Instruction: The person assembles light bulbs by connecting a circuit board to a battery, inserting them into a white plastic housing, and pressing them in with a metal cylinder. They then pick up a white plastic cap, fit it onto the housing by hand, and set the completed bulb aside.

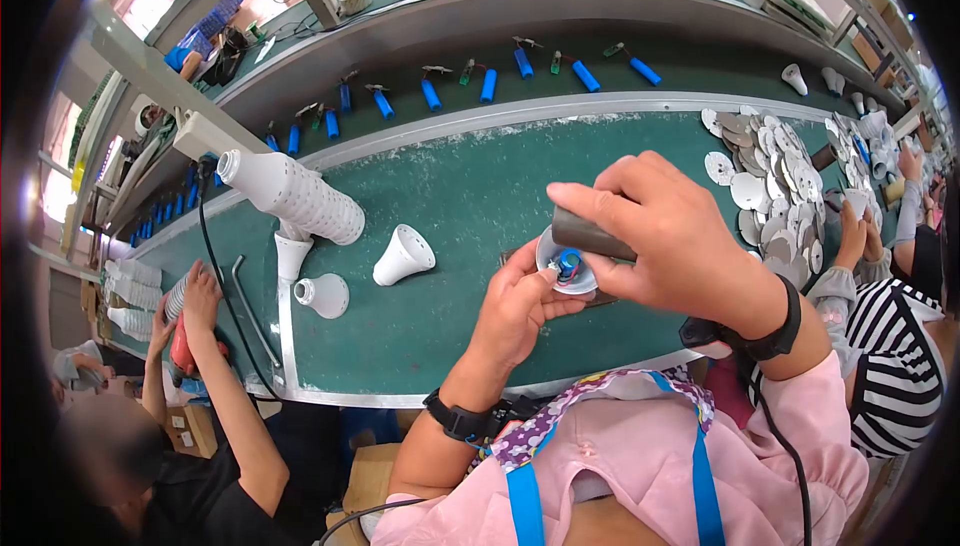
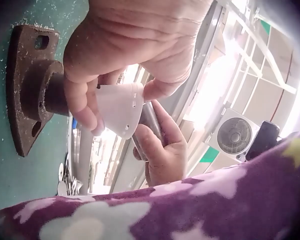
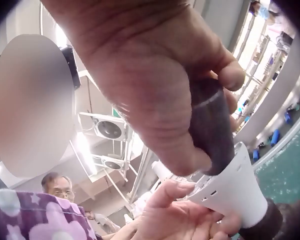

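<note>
My left hand holds a white cone-shaped lamp housing by its side, thumb at the rim. Inside its wide mouth sit a blue round part and thin wires. The housing's narrow end meets the post of a dark metal flanged stand on the bench. My right hand grips a dark grey cylinder with thumb and fingers, its lower end at the housing's mouth. In the head view the right hand and cylinder cover part of the rim.
White housings stand loose and in a tall stack to the left, near a bent metal rod. A pile of white discs lies to the right. Blue cylinders with wired boards line the back shelf. Other people work on both sides.
</note>
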### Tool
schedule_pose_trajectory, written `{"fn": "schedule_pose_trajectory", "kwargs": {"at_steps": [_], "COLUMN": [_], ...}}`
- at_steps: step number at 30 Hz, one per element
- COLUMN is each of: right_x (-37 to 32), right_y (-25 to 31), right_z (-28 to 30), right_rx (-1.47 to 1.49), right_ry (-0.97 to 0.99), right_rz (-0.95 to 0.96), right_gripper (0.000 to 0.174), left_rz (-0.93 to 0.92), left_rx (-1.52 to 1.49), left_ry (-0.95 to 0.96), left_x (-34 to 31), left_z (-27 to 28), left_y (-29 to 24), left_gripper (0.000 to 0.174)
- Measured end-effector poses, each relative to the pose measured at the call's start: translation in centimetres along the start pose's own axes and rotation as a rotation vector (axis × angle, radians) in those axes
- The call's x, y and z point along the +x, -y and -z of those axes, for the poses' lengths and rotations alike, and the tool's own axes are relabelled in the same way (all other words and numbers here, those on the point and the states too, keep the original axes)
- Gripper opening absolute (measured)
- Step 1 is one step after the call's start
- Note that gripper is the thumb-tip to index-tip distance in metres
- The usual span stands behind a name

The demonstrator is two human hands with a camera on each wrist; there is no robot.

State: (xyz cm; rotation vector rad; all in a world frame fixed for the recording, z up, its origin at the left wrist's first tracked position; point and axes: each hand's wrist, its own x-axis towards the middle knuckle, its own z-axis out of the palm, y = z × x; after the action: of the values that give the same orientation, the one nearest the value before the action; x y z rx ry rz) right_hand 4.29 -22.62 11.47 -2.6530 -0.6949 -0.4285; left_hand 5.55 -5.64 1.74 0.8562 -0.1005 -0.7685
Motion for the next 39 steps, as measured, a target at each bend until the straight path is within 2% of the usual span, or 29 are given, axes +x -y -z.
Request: {"fn": "schedule_pose_trajectory", "kwargs": {"at_steps": [2,3,4,6,8,10,11,12,14,15,17,18,20,22,24,25,26,28,29,30,32,34,36,37,38,39], "right_x": [0.0,-0.2,-0.3,-0.5,-0.9,-1.9,-2.8,-4.0,-6.7,-7.9,-9.4,-9.0,-7.6,-4.9,-3.1,-2.7,-2.9,-3.5,-4.0,-4.5,-6.5,-7.8,-10.5,-11.1,-11.4,-10.9], "right_y": [0.5,0.4,0.2,-0.3,-0.4,-1.1,-1.7,-2.5,-4.5,-5.2,-6.1,-6.0,-5.1,-3.6,-2.4,-2.1,-2.4,-3.7,-4.5,-6.4,-10.6,-12.3,-16.1,-17.3,-18.1,-18.1], "right_z": [-0.4,-1.2,-1.1,-0.7,-0.1,0.1,-0.1,-1.0,-4.0,-5.3,-7.3,-7.0,-5.8,-4.4,-5.7,-6.6,-6.8,-6.9,-6.9,-7.0,-6.8,-5.7,-5.8,-5.4,-5.1,-4.3], "right_rx": [-0.062,-0.070,-0.074,-0.063,-0.037,0.087,0.069,0.063,0.031,0.031,-0.010,-0.009,-0.031,0.369,0.428,0.499,0.503,0.495,0.713,0.752,1.013,1.077,0.872,0.483,0.471,-0.110], "right_ry": [0.041,0.203,0.193,0.142,0.109,-0.141,-0.130,-0.135,-0.100,-0.105,0.124,0.120,0.067,-0.055,-0.093,-0.060,-0.065,-0.201,-0.323,-0.378,-0.370,-0.447,-0.464,-0.356,-0.365,-0.376], "right_rz": [0.009,-0.018,-0.020,-0.015,-0.058,-0.177,-0.223,-0.227,-0.411,-0.416,-0.498,-0.502,-0.291,-0.097,0.021,0.007,0.002,-0.197,-0.422,-0.604,-0.910,-1.056,-1.106,-1.063,-1.066,-0.870], "right_gripper": [0.043,0.042,0.042,0.052,0.051,0.044,0.049,0.049,0.056,0.056,0.063,0.063,0.072,0.081,0.085,0.078,0.078,0.067,0.056,0.053,0.046,0.047,0.061,0.062,0.062,0.059], "left_rz": [-0.001,-0.007,-0.010,-0.013,-0.008,-0.034,-0.095,-0.095,-0.359,-0.358,-0.741,-0.742,-0.665,-0.623,-0.591,-0.603,-0.614,-0.598,-0.586,-0.579,-0.571,-0.566,-0.571,-0.578,-0.578,-0.579], "left_rx": [-0.001,-0.003,-0.006,0.003,0.010,0.032,0.028,0.031,0.621,0.626,1.422,1.425,1.341,1.316,1.290,1.292,1.297,1.303,1.295,1.291,1.349,1.363,1.448,1.440,1.458,1.478], "left_ry": [-0.013,-0.008,-0.002,0.006,0.011,-0.059,-0.141,-0.133,-0.528,-0.523,-0.629,-0.623,-0.638,-0.637,-0.643,-0.633,-0.625,-0.630,-0.641,-0.633,-0.617,-0.591,-0.589,-0.571,-0.573,-0.583], "left_x": [-0.1,-0.1,0.0,-0.1,-0.3,-0.8,-1.2,-1.3,-1.1,-1.0,-0.5,-0.3,-0.2,-0.2,0.1,0.0,-0.1,-0.3,-0.4,-0.5,-0.3,-0.4,-0.3,-0.2,-0.2,-0.1], "left_z": [0.0,0.0,0.0,0.1,0.5,1.2,1.1,1.6,3.2,4.2,6.3,6.8,7.4,7.4,7.4,7.5,7.7,7.6,7.4,7.3,7.1,7.0,6.8,6.7,6.6,6.7], "left_y": [0.1,0.0,0.0,0.0,0.1,0.0,-0.2,-0.1,0.7,1.1,1.6,1.9,2.5,2.4,2.3,2.4,2.4,2.1,2.2,2.3,2.1,2.1,2.1,2.1,2.1,2.1], "left_gripper": [0.047,0.047,0.047,0.047,0.047,0.048,0.043,0.043,0.036,0.036,0.031,0.031,0.030,0.028,0.025,0.024,0.023,0.022,0.022,0.022,0.022,0.023,0.021,0.021,0.022,0.023]}}
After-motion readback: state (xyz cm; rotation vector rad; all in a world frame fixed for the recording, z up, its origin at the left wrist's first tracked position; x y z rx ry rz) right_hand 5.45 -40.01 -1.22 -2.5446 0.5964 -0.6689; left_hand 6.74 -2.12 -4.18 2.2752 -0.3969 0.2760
